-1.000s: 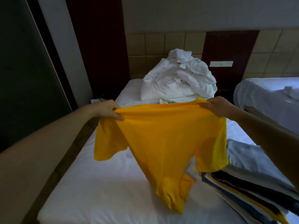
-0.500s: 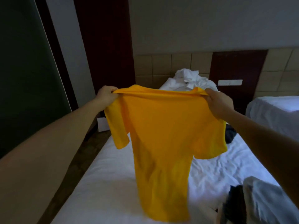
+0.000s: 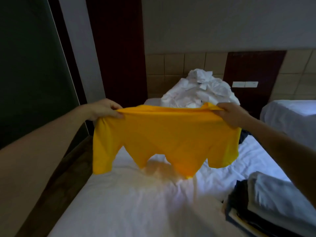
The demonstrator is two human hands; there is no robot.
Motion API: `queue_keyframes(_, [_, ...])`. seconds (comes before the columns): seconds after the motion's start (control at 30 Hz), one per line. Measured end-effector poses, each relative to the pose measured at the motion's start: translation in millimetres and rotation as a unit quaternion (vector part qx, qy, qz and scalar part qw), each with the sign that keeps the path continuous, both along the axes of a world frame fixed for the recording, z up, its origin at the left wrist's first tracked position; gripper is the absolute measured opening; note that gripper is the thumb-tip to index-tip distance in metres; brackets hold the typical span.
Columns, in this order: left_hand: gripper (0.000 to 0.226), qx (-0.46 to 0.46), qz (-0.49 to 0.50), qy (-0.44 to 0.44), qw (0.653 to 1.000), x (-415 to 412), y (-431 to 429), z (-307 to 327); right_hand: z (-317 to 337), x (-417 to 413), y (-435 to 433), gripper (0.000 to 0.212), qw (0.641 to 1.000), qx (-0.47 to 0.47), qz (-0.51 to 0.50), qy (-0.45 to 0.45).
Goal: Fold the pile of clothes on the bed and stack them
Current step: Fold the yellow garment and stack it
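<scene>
Laying the shirt [image 3: 167,137] flat on the bed [image 3: 119,211] looks like the step in hand, and the bed is the first source of trouble. Its sheet is soft and wrinkled, so a shirt put down carelessly would likely land creased or skewed and the fold would come out crooked. The shirt is the next risk. It is held in the air over the middle of the bed, and its lower body does not fall straight: only the sleeves and uneven points of cloth show below, with a blur under them. If it goes down like that, the hem could end up doubled beneath it. The stack [image 3: 273,202] of folded clothes sits at the near right edge of the bed, near the shirt's right sleeve but apart from it. A wide sweep of cloth or of the right arm could knock it askew or off the side. The left grip [image 3: 104,109] and right grip [image 3: 234,114] are each clamped on the shirt's top edge, fingers and thumb pinching the shoulder corners. The shirt is stretched between them and hangs below both. The cloth is bunched in each pinch, so a loosened thumb on either side would probably drop that corner and twist the garment.
</scene>
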State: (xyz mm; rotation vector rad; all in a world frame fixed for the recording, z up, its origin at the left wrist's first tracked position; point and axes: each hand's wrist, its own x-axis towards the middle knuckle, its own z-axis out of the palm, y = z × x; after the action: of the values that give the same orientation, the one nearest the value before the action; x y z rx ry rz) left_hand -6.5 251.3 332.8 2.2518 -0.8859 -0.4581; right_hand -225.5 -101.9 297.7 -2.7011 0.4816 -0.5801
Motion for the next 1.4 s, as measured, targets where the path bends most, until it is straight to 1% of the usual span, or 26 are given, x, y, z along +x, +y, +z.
queue_keyframes(0.07, [0.069,0.083,-0.019,0.082,0.993,-14.4,15.6,-22.4,-27.9,-20.4,7.1,0.03,0.992,0.08,0.034,0.087])
queue_keyframes(0.1, [0.088,0.128,-0.027,0.112,0.985,-19.0,21.9,-36.5,-42.3,-33.3,11.0,0.035,0.983,0.118,0.049,0.135])
queue_keyframes(0.13, [0.097,0.17,-0.037,0.144,0.974,-24.2,28.0,-51.9,-55.1,-47.2,15.8,0.045,0.968,0.16,0.073,0.181])
queue_keyframes(0.17, [0.099,0.211,-0.05,0.176,0.96,-28.2,33.8,-67.9,-66.9,-60.1,18.5,0.058,0.947,0.21,0.1,0.222])
queue_keyframes(0.2, [0.098,0.243,-0.062,0.209,0.945,-32.9,39.7,-83.7,-79.5,-70.2,18.8,0.069,0.921,0.263,0.116,0.263])
queue_keyframes(0.23, [0.093,0.269,-0.075,0.241,0.929,-38.6,45.2,-98.6,-92.5,-77.8,18.0,0.07,0.889,0.32,0.123,0.304])
queue_keyframes(0.27, [0.086,0.292,-0.089,0.27,0.913,-43.5,50.2,-112.2,-104.1,-84.4,20.2,0.058,0.854,0.366,0.128,0.347])
queue_keyframes(0.3, [0.077,0.316,-0.105,0.293,0.896,-49.4,53.8,-124.6,-116.4,-88.7,23.3,0.039,0.826,0.391,0.132,0.385])
queue_keyframes(0.33, [0.067,0.345,-0.118,0.306,0.879,-53.7,55.6,-135.9,-126.2,-92.2,28.0,0.021,0.808,0.384,0.136,0.427])
queue_keyframes(0.37, [0.056,0.377,-0.13,0.311,0.863,-58.1,57.0,-145.7,-133.6,-96.7,31.5,0.01,0.789,0.362,0.141,0.477])
queue_keyframes(0.43, [0.038,0.428,-0.144,0.305,0.838,-63.9,60.1,-161.4,-143.2,-103.4,32.5,0.007,0.74,0.322,0.162,0.568])
queue_keyframes(0.47, [0.032,0.436,-0.136,0.31,0.834,-64.0,62.5,-168.3,-147.0,-105.0,30.1,0.008,0.729,0.317,0.166,0.584])
queue_keyframes(0.53, [0.028,0.418,-0.102,0.341,0.836,-63.1,66.6,-177.3,-157.9,-105.2,21.6,0.015,0.746,0.34,0.151,0.552])
queue_keyframes(0.63, [0.024,0.371,-0.075,0.346,0.858,-59.7,65.9,-189.5,-186.0,-93.5,19.6,0.029,0.805,0.404,0.096,0.424])
queue_keyframes(0.7, [0.026,0.333,-0.062,0.339,0.878,-56.9,59.4,-200.2,-208.8,-78.3,31.0,0.017,0.829,0.374,0.055,0.412])
queue_keyframes(0.73, [0.023,0.317,-0.058,0.337,0.885,-55.7,54.5,-205.3,-221.4,-71.5,39.5,0.012,0.822,0.363,0.05,0.436])
queue_keyframes(0.8, [0.017,0.286,-0.053,0.341,0.894,-55.8,44.5,-215.9,-247.2,-60.7,59.1,0.026,0.787,0.384,0.078,0.476])
queue_keyframes(0.83, [0.016,0.268,-0.049,0.339,0.9,-56.3,38.4,-220.6,-258.9,-57.2,69.8,0.034,0.78,0.391,0.099,0.479])
queue_keyframes(0.93, [0.019,0.193,-0.02,0.33,0.924,-61.0,16.7,-227.9,-289.9,-49.0,106.2,0.032,0.789,0.377,0.153,0.461])
queue_keyframes(0.97, [0.02,0.171,-0.012,0.336,0.926,-63.5,9.8,-229.0,-297.4,-46.1,120.5,0.037,0.794,0.372,0.157,0.454])
queue_keyframes(1.07, [0.02,0.135,-0.006,0.349,0.927,-70.7,-7.7,-227.6,-309.3,-35.9,168.1,0.064,0.791,0.392,0.167,0.44])
queue_keyframes(1.13, [0.021,0.113,-0.002,0.364,0.924,-75.6,-15.6,-221.4,-319.1,-29.7,191.3,0.076,0.79,0.397,0.166,0.437])
queue_keyframes(1.23, [0.021,0.093,-0.009,0.376,0.922,-80.6,-21.9,-207.4,-331.6,-25.0,209.4,0.09,0.816,0.391,0.169,0.392])
queue_keyframes(1.27, [0.022,0.093,-0.017,0.376,0.922,-81.3,-22.6,-202.5,-334.8,-25.0,213.0,0.089,0.823,0.398,0.165,0.37])
queue_keyframes(1.33, [0.023,0.099,-0.038,0.373,0.922,-80.7,-21.8,-195.4,-338.5,-26.9,217.0,0.074,0.838,0.411,0.149,0.327])
queue_keyframes(1.4, [0.022,0.106,-0.042,0.364,0.924,-79.5,-19.2,-190.8,-338.5,-32.5,216.8,0.062,0.845,0.406,0.123,0.325])
